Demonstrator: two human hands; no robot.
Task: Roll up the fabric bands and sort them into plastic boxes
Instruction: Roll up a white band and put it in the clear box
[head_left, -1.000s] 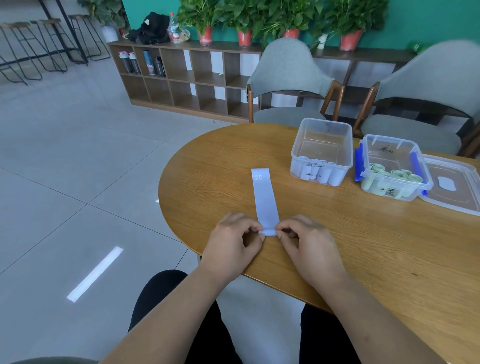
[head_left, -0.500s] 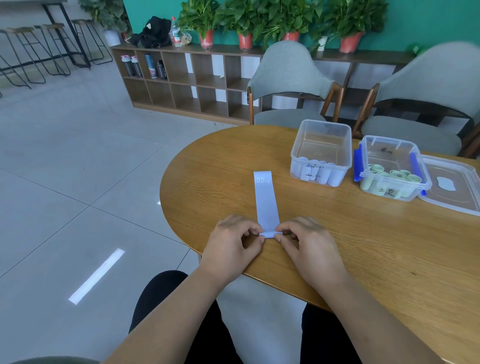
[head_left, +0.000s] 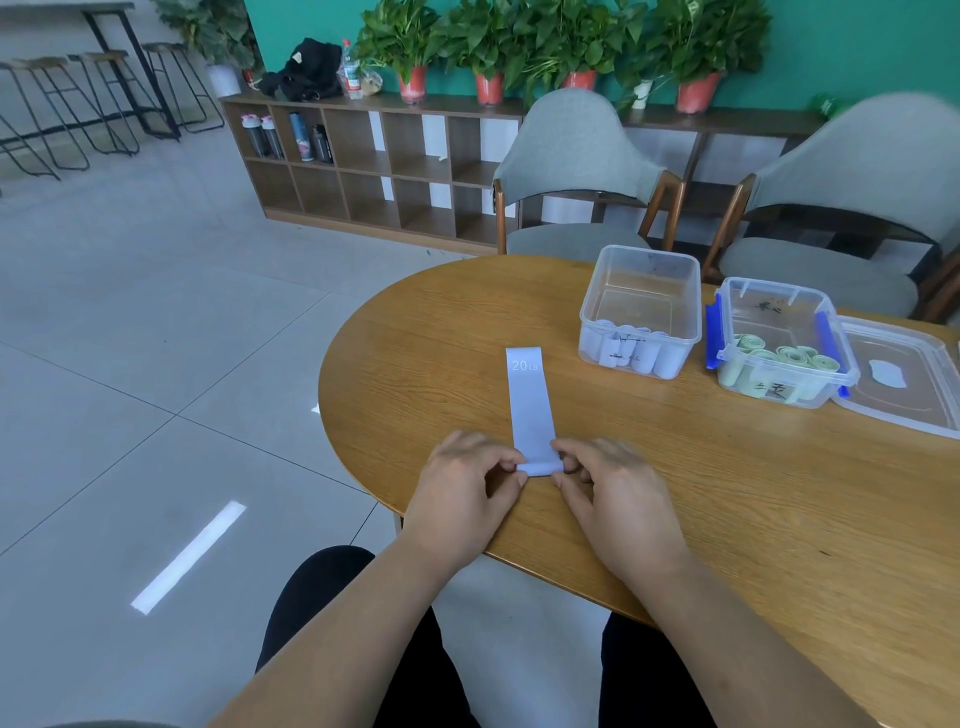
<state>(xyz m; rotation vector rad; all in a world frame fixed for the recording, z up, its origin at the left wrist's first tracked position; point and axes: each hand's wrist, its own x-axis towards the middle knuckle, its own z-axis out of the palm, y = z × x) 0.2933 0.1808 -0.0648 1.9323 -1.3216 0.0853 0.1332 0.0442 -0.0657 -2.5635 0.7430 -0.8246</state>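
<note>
A pale lilac fabric band (head_left: 531, 402) printed "20 LB" is laid flat on the oval wooden table (head_left: 727, 519), its near end turned into a small roll. That roll is pinched by the left hand (head_left: 462, 491) and the right hand (head_left: 618, 499). Far right, rolled bands are held in a clear plastic box (head_left: 641, 312) and a blue-latched clear box (head_left: 779, 340).

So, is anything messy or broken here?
No, nothing stands out. The blue band lies straight, left hand and right hand pinching its rolled end; rolls sit inside the clear box and blue-clipped box.
</note>
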